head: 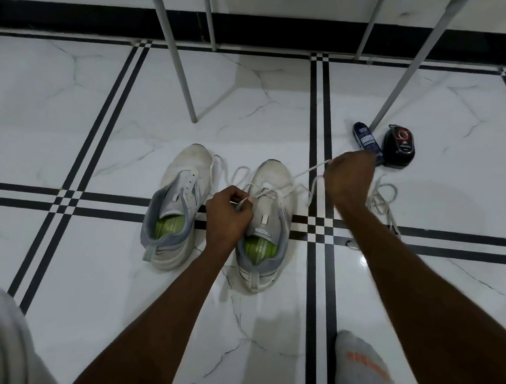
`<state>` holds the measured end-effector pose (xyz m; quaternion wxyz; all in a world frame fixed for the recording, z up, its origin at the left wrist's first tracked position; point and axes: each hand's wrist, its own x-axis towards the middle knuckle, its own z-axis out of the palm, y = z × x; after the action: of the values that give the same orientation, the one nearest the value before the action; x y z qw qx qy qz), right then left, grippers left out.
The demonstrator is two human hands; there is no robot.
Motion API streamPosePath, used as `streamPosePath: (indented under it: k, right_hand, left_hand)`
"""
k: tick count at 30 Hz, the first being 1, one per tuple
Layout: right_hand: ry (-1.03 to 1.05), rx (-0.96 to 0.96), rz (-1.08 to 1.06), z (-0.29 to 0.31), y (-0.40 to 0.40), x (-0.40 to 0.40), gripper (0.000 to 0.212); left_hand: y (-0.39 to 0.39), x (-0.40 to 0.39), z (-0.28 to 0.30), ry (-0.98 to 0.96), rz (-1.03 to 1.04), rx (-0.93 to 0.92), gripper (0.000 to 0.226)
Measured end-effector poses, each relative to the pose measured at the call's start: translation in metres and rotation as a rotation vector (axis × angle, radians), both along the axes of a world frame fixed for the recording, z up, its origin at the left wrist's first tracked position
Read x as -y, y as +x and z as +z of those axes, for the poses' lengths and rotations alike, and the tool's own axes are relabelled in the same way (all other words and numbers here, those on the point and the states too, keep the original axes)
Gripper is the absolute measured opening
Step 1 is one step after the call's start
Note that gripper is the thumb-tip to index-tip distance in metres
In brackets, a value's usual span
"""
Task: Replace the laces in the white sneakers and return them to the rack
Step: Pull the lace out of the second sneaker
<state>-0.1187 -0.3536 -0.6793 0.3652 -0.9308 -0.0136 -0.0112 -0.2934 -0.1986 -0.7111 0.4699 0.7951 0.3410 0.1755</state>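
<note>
Two white sneakers stand side by side on the tiled floor, toes pointing away from me. The left sneaker [177, 206] has bare eyelets and no lace. The right sneaker [269, 224] has a white lace [304, 171] threaded through its front eyelets. My left hand [228, 215] pinches one end of that lace beside the shoe's tongue. My right hand [349, 177] is raised to the right of the shoe and grips the other end, which runs taut from the eyelets. A second loose white lace [382, 200] lies coiled on the floor behind my right hand.
A blue bottle [368, 140] and a black shoe-polish applicator [399, 146] stand on the floor at the right. Grey metal legs [180, 63] of a piece of furniture rise behind the shoes. My socked foot [364, 373] is at the lower right.
</note>
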Motion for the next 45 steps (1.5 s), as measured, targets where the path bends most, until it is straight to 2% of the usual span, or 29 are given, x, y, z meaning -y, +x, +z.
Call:
streamPosePath:
  k: [2, 4, 7, 10, 12, 14, 16, 17, 20, 22, 24, 26, 29, 33, 35, 37, 38, 40, 41, 43, 45]
  right_hand:
    - [0.025, 0.049, -0.001, 0.009, 0.006, 0.013, 0.015]
    - [-0.01, 0.068, 0.199, 0.011, -0.015, -0.001, 0.025]
    - [-0.117, -0.02, 0.566, -0.013, -0.048, -0.036, 0.015]
    - [-0.318, -0.074, 0.721, -0.033, -0.065, -0.057, 0.017]
    - [-0.28, -0.01, 0.686, -0.031, -0.065, -0.057, 0.017]
    - [-0.206, 0.054, 0.468, -0.013, -0.043, -0.039, 0.016]
    - [-0.162, -0.013, 0.235, 0.003, -0.008, -0.011, 0.02]
    - [-0.183, -0.054, 0.192, 0.01, 0.006, -0.001, 0.023]
    - [-0.372, -0.137, 0.264, 0.029, 0.008, 0.001, 0.052]
    - [-0.402, -0.209, 0.381, 0.034, -0.018, -0.014, 0.061]
    - [-0.337, -0.338, 0.498, 0.026, -0.048, -0.031, 0.059]
    - [-0.309, -0.392, 0.529, 0.012, -0.068, -0.041, 0.046]
    - [-0.32, -0.329, 0.5, 0.005, -0.072, -0.039, 0.026]
    - [-0.298, -0.334, 0.495, 0.004, -0.061, -0.03, 0.014]
    - [-0.229, -0.343, 0.506, 0.002, -0.058, -0.027, 0.016]
    - [-0.143, -0.381, 0.467, 0.0, -0.057, -0.022, 0.019]
    - [-0.094, -0.414, 0.453, 0.0, -0.057, -0.02, 0.019]
    - [-0.009, -0.469, 0.422, 0.0, -0.056, -0.018, 0.018]
    - [0.005, -0.48, 0.41, 0.0, -0.056, -0.017, 0.019]
    - [-0.013, -0.461, 0.412, 0.001, -0.056, -0.014, 0.02]
    - [-0.009, -0.467, 0.403, 0.0, -0.053, -0.011, 0.02]
  left_hand:
    - [-0.001, 0.001, -0.002, 0.012, -0.003, -0.008, 0.003]
    - [0.0, 0.003, -0.001, 0.011, 0.002, -0.009, 0.003]
    - [0.003, 0.005, 0.002, 0.025, -0.006, -0.02, 0.002]
    - [0.003, 0.005, 0.003, 0.036, -0.017, -0.026, 0.002]
    - [0.002, 0.004, 0.003, 0.031, -0.018, -0.032, 0.003]
    - [0.0, 0.003, 0.002, 0.019, -0.007, -0.034, 0.003]
    - [-0.002, 0.001, 0.002, 0.02, 0.019, -0.042, 0.002]
    - [-0.003, 0.001, 0.002, 0.018, 0.021, -0.045, 0.002]
    - [-0.003, 0.003, 0.002, 0.006, 0.012, -0.013, 0.005]
    - [0.002, 0.006, 0.006, 0.019, 0.001, -0.038, 0.012]
    - [0.009, 0.007, 0.008, 0.09, -0.057, -0.089, 0.017]
    - [0.013, 0.006, 0.009, 0.183, -0.145, -0.123, 0.02]
    - [0.013, -0.004, 0.008, 0.361, -0.268, -0.157, 0.027]
    - [0.015, -0.004, 0.011, 0.549, -0.39, -0.3, 0.054]
    - [0.016, 0.001, 0.013, 0.643, -0.456, -0.334, 0.067]
    - [0.018, 0.008, 0.012, 0.767, -0.478, -0.295, 0.061]
    - [0.019, 0.013, 0.012, 0.8, -0.47, -0.283, 0.049]
    - [0.023, 0.019, 0.012, 0.783, -0.487, -0.283, 0.025]
    - [0.025, 0.021, 0.011, 0.743, -0.518, -0.273, 0.02]
    - [0.029, 0.019, 0.011, 0.571, -0.543, -0.163, 0.015]
    - [0.031, 0.014, 0.012, 0.298, -0.356, 0.005, 0.016]
